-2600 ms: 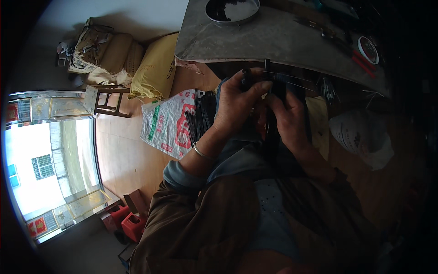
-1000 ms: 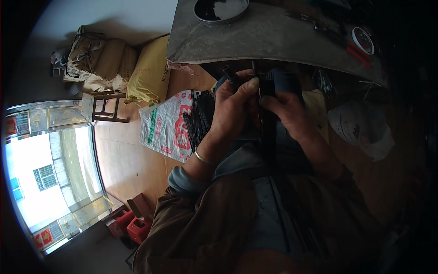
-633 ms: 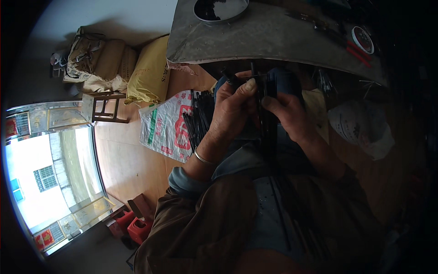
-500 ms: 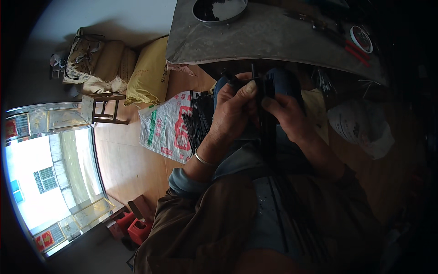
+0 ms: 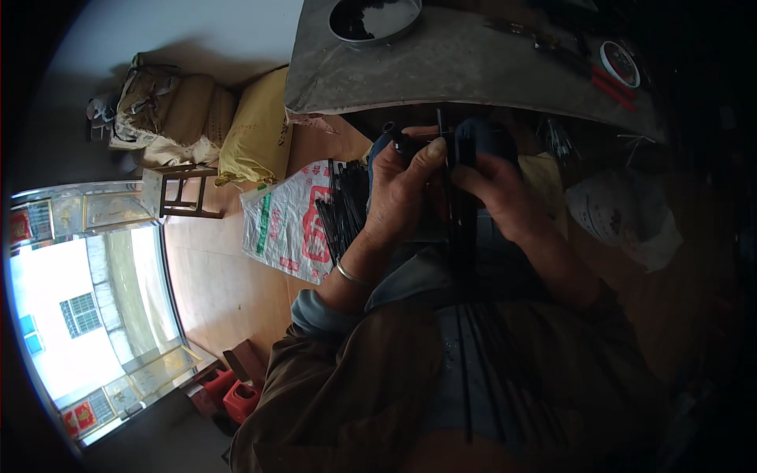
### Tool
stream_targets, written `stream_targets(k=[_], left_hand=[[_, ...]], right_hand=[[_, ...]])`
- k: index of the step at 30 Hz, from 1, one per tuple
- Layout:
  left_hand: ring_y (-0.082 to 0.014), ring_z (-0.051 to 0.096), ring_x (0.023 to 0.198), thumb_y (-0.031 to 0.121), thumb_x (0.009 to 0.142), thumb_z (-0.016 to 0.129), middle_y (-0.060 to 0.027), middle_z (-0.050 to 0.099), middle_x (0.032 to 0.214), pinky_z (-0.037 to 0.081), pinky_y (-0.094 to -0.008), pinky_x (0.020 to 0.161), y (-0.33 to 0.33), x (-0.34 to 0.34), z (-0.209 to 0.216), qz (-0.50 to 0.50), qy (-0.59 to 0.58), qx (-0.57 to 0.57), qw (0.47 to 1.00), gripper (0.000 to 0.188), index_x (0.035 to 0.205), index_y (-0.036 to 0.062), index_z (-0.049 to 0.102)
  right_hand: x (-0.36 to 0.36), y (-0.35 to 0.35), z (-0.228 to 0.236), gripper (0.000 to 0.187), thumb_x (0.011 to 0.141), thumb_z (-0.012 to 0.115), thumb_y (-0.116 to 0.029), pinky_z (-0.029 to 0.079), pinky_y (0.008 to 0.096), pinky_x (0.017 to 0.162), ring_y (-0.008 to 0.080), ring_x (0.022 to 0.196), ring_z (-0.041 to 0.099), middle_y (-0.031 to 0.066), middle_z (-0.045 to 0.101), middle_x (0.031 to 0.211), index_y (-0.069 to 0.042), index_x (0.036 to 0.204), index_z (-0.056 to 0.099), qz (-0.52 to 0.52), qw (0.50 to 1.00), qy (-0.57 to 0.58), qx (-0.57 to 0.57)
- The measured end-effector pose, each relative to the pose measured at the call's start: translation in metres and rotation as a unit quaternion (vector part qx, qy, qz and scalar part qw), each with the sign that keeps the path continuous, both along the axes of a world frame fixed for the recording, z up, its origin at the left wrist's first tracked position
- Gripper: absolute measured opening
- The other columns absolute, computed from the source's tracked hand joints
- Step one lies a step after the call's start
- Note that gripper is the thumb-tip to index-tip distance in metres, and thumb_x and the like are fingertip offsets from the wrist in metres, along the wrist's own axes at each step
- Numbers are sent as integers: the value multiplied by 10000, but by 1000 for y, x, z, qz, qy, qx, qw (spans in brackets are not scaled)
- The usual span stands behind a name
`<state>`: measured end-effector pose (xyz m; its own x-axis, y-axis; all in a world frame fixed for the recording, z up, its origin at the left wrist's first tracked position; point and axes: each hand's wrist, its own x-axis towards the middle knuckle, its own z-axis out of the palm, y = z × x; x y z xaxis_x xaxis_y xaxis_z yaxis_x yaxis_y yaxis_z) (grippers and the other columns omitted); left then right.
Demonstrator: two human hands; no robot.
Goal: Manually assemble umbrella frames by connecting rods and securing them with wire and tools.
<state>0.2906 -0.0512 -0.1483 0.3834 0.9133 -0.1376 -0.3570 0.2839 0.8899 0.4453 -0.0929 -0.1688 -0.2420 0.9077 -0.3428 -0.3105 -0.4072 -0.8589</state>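
Note:
My left hand (image 5: 394, 185) is closed around a short black cylindrical piece (image 5: 400, 143) with a round end. Its thumb presses on an upright thin dark rod (image 5: 442, 120). Close on the right, my right hand (image 5: 502, 197) curls its fingers and thumb around a bundle of long thin black rods (image 5: 487, 347). These hang down over my lap and fan out at their lower ends. The light is poor, so the exact grip and the rods' kind are hard to make out.
A grey table (image 5: 441, 71) bears a metal dish (image 5: 398, 24), red-handled pliers (image 5: 611, 85) and a small round container (image 5: 620, 63). More black rods (image 5: 341, 209) lie on a printed sack (image 5: 284, 225) at left. A wooden stool (image 5: 185, 193), yellow sack (image 5: 256, 130) and white plastic bag (image 5: 623, 217) stand around.
My right hand's fingers have shifted slightly along the rods. One long rod's lower end has swung to the left, and the black cylindrical piece has tilted a little. The view has moved slightly.

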Motion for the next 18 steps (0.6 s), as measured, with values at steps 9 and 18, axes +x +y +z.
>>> stream_targets(k=[9, 18], left_hand=[[-68, 558, 523, 185, 914, 621, -22, 597, 677, 450, -209, 425, 6, -8, 11, -28, 24, -6, 999, 229, 1076, 24, 599], [-47, 473, 634, 388, 953, 517, 1, 555, 749, 398, -196, 567, 28, -11, 6, 20, 37, 11, 999, 375, 1066, 43, 611]], right_hand=[[-19, 4, 23, 255, 920, 592, -89, 498, 234, 682, 101, 764, 589, 56, 593, 962, -7, 1139, 490, -93, 985, 32, 142], [-27, 6, 23, 361, 930, 556, -85, 495, 266, 533, 116, 647, 559, 55, 558, 878, 2, 1250, 415, -137, 976, 38, 168]])
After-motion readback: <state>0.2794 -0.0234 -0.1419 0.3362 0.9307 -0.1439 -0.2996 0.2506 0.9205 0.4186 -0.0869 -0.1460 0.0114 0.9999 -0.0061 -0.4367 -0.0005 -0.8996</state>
